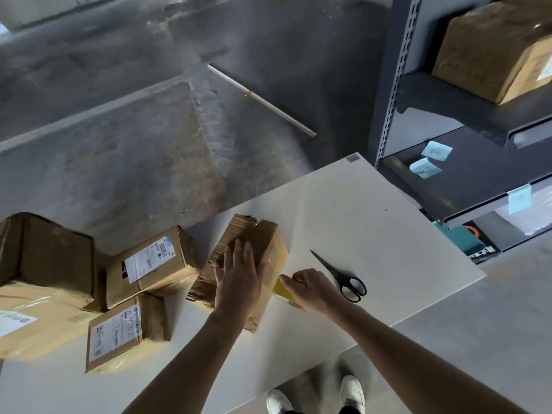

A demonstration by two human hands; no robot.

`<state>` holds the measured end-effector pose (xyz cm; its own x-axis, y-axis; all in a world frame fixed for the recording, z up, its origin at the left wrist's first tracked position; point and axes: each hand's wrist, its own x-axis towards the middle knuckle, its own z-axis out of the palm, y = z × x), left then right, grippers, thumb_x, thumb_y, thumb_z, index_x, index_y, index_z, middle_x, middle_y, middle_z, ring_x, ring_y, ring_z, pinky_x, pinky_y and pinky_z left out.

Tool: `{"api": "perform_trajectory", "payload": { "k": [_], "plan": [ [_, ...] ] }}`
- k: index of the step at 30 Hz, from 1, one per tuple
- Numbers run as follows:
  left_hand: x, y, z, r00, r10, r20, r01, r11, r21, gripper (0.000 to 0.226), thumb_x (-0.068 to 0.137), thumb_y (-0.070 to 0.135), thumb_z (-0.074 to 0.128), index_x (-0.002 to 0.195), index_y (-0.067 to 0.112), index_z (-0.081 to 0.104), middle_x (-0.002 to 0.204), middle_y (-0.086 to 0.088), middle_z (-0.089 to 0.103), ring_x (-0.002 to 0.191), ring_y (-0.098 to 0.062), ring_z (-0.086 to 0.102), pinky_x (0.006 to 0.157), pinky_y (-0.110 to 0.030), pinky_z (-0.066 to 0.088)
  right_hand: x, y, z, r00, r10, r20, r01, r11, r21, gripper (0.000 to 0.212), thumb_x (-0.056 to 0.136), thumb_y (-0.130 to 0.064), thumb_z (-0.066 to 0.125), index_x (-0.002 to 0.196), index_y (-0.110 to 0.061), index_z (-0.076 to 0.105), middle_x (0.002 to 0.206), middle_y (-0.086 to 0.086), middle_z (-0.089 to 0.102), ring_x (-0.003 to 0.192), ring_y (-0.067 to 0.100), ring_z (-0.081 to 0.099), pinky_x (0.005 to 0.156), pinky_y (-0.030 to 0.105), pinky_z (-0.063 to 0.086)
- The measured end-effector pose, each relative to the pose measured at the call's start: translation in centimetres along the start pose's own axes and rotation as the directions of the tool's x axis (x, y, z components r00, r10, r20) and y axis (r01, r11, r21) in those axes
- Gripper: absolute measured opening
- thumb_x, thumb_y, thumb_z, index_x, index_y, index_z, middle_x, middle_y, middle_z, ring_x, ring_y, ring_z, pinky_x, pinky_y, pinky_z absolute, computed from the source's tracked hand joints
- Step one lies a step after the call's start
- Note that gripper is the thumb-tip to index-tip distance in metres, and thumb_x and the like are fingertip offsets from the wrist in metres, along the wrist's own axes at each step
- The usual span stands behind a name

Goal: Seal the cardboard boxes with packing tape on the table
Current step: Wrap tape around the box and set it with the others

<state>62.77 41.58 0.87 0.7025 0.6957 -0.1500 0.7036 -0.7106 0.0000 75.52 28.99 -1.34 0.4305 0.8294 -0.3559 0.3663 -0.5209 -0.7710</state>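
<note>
1. The box (265, 234) lies on the table (373, 204). Its long way runs from 7 o'clock up to 1 o'clock.
2. The left hand (239, 276) lies flat on top of the box. Its fingers are straight and a little apart, pointing to 12 o'clock. It holds nothing.
3. The right hand (313, 289) is just beside the box, at 3 o'clock from the left hand. Its fingers are curled and pinch the yellow packing tape (280, 289).
4. The tape sticks out toward 9 o'clock and reaches the right side of the box. I cannot tell if it is stuck on yet.
5. I think the tape must next go toward 9 o'clock, over the box top.
6. The scissors (343, 277) lie near the right hand, at 3 o'clock from it. More boxes (149, 264) sit at 9 o'clock.
</note>
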Motion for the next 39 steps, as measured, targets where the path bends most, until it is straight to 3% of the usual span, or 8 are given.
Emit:
{"api": "perform_trajectory", "payload": {
  "k": [6, 13, 17, 22, 28, 31, 36, 39],
  "plan": [
    [0.2, 0.5, 0.7, 0.998, 0.002, -0.057, 0.003, 0.996, 0.088, 0.062, 0.092, 0.038, 0.053, 0.139, -0.002, 0.050, 0.137, -0.029, 0.053, 0.125, -0.049, 0.051, 0.090, -0.069, 0.046, -0.5, 1.1, 0.5, 1.000, -0.017, 0.023, 0.015, 0.997, 0.079, 0.041, 0.099, -0.048, 0.046, 0.071, -0.020, 0.059, 0.069, 0.000, 0.064, 0.063, 0.008, 0.066, 0.061, 0.028, 0.046],
    [0.3, 0.8, 1.7, 0.995, -0.006, -0.101, 0.015, 0.995, 0.097, 0.070, 0.089, 0.041, 0.061, 0.142, -0.002, 0.045, 0.141, -0.029, 0.047, 0.130, -0.048, 0.047, 0.094, -0.067, 0.046, -0.5, 1.3, 1.2, 0.999, 0.021, 0.038, -0.027, 0.986, 0.164, 0.030, 0.098, -0.044, 0.045, 0.080, -0.027, 0.062, 0.079, -0.001, 0.073, 0.065, 0.011, 0.066, 0.054, 0.029, 0.049],
    [0.5, 0.3, 1.9, 0.995, 0.021, -0.103, -0.010, 0.994, 0.107, 0.073, 0.088, 0.045, 0.059, 0.143, 0.000, 0.044, 0.143, -0.028, 0.046, 0.130, -0.049, 0.046, 0.096, -0.066, 0.045, -0.4, 1.0, 1.3, 0.998, 0.031, 0.054, -0.040, 0.985, 0.168, 0.034, 0.100, -0.045, 0.044, 0.097, -0.020, 0.067, 0.082, -0.003, 0.075, 0.073, 0.007, 0.067, 0.066, 0.031, 0.053],
    [1.6, -1.0, 1.9, 0.980, 0.135, -0.147, -0.124, 0.989, 0.080, 0.066, 0.091, 0.037, 0.062, 0.144, 0.003, 0.044, 0.142, -0.027, 0.048, 0.129, -0.050, 0.047, 0.097, -0.068, 0.043, -0.5, 0.8, 1.4, 0.998, -0.006, 0.068, -0.006, 0.985, 0.174, 0.039, 0.101, -0.042, 0.047, 0.097, -0.012, 0.072, 0.071, -0.016, 0.066, 0.066, 0.002, 0.054, 0.060, 0.019, 0.040],
    [2.2, -2.4, 2.4, 0.945, 0.274, -0.177, -0.275, 0.961, 0.023, 0.062, 0.094, 0.032, 0.052, 0.148, 0.006, 0.039, 0.150, -0.023, 0.041, 0.137, -0.047, 0.038, 0.102, -0.068, 0.033, -0.1, 1.1, 2.6, 0.991, -0.034, 0.130, 0.008, 0.980, 0.196, 0.040, 0.097, -0.043, 0.054, 0.084, -0.010, 0.072, 0.079, -0.002, 0.075, 0.057, 0.002, 0.047, 0.054, 0.021, 0.035],
    [2.4, -2.9, 2.5, 0.933, 0.297, -0.202, -0.302, 0.953, 0.004, 0.059, 0.095, 0.024, 0.060, 0.149, 0.009, 0.039, 0.150, -0.017, 0.043, 0.137, -0.044, 0.040, 0.100, -0.069, 0.039, 0.5, 0.9, 2.8, 0.993, -0.007, 0.115, -0.010, 0.989, 0.145, 0.037, 0.097, -0.041, 0.057, 0.089, -0.008, 0.072, 0.078, -0.003, 0.066, 0.061, 0.003, 0.051, 0.056, 0.020, 0.036],
    [2.6, -3.3, 2.4, 0.930, 0.306, -0.205, -0.315, 0.949, -0.016, 0.053, 0.100, 0.037, 0.037, 0.147, 0.014, 0.044, 0.150, -0.007, 0.047, 0.137, -0.039, 0.043, 0.104, -0.063, 0.041, 1.1, 0.8, 2.9, 0.997, 0.057, 0.059, -0.062, 0.995, 0.083, 0.032, 0.098, -0.042, 0.054, 0.089, -0.015, 0.068, 0.075, -0.008, 0.060, 0.068, 0.006, 0.054, 0.054, 0.015, 0.035],
    [2.6, -3.6, 2.4, 0.930, 0.312, -0.193, -0.320, 0.947, -0.010, 0.055, 0.099, 0.036, 0.031, 0.146, 0.012, 0.045, 0.150, -0.007, 0.046, 0.136, -0.042, 0.043, 0.102, -0.064, 0.041, 1.1, 0.8, 3.1, 0.997, 0.059, 0.047, -0.061, 0.997, 0.052, 0.030, 0.098, -0.042, 0.052, 0.086, -0.019, 0.066, 0.085, -0.002, 0.064, 0.080, 0.017, 0.060, 0.064, 0.026, 0.043]
  ]
}}
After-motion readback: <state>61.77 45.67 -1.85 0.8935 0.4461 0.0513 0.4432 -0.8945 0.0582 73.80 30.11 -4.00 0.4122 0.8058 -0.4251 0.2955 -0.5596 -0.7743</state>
